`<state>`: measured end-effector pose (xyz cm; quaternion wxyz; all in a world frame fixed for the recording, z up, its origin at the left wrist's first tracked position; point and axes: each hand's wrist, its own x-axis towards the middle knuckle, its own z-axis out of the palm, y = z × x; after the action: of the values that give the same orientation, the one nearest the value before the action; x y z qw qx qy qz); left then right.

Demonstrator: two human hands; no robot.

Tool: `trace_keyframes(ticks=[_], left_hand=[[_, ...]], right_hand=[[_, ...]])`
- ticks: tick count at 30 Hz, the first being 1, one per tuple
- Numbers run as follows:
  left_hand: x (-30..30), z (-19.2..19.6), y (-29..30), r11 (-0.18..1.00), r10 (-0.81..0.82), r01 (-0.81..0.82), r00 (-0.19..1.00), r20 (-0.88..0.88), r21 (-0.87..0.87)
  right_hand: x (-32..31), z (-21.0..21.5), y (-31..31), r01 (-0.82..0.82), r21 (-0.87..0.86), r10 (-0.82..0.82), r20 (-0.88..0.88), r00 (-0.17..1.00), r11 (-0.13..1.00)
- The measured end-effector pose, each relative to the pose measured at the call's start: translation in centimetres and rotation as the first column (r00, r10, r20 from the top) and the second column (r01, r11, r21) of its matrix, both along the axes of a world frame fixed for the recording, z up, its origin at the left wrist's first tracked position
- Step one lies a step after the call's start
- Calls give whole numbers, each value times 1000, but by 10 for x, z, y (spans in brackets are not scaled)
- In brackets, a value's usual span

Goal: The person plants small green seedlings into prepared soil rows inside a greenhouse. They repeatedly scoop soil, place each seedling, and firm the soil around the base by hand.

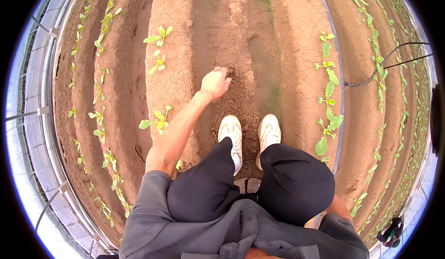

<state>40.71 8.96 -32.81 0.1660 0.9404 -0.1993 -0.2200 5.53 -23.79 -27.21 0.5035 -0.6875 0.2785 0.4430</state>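
Fingers of my left hand curl over loose soil; seedlings grow beside; I can't see my right hand.

Left hand was stretched forward, fingers curled, touching loose brown soil in the furrow ahead of white shoes. Green seedlings lined ridges both sides. Right hand out of sight.

You stand on dry, cracked soil ridges, white shoes in the furrow; green seedlings line the beds at nine and three o'clock, a black hose at two.
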Motion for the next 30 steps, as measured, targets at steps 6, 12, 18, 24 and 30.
trace_keyframes(ticks=[6,12,18,24,30], left_hand=[[-56,2,-12,932,155,-197,975,-158,-304],[-75,16,10,766,291,-380,924,-246,-519],[-65,65,118,566,586,-644,753,-299,-514],[-73,93,234,161,941,-835,290,-172,-526],[-62,89,236,442,879,-825,477,-15,-352]], right_hand=[[243,38,19,-504,-450,642,232,731,737],[471,-82,92,-569,-711,903,237,358,412],[542,-209,146,85,-830,744,535,401,551],[535,-217,152,-44,-793,740,546,392,608],[488,-207,141,-115,-750,734,585,345,652]])
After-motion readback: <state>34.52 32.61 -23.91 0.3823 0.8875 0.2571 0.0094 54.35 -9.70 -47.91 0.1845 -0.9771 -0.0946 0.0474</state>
